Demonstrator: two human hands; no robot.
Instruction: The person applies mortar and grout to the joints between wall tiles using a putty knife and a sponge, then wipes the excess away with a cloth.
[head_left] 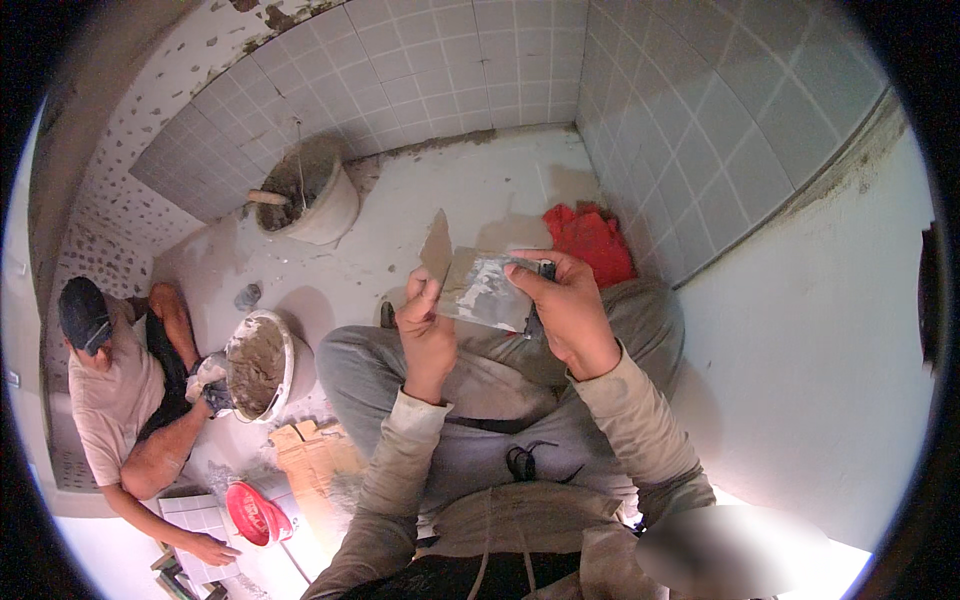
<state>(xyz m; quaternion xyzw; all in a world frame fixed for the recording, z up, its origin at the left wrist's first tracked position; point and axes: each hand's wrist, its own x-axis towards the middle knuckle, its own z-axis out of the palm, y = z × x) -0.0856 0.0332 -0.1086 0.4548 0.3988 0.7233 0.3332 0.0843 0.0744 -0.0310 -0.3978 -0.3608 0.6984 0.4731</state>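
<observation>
person's left hand (428,335) pinching pointed brownish piece (437,245); right hand (572,312) gripping flat, paste-smeared scraper (490,290), both above lap (490,440). red bundle (590,243) near right edge of floor (455,185); large bucket (338,213) near floor's far edge, handle (267,197) over rim.

No word, number or sign can be read. Toward six o'clock, faint pale marks show on the black shirt (450,577); toward half past seven, the red bucket (283,528) bears pale marks, equally illegible.
</observation>
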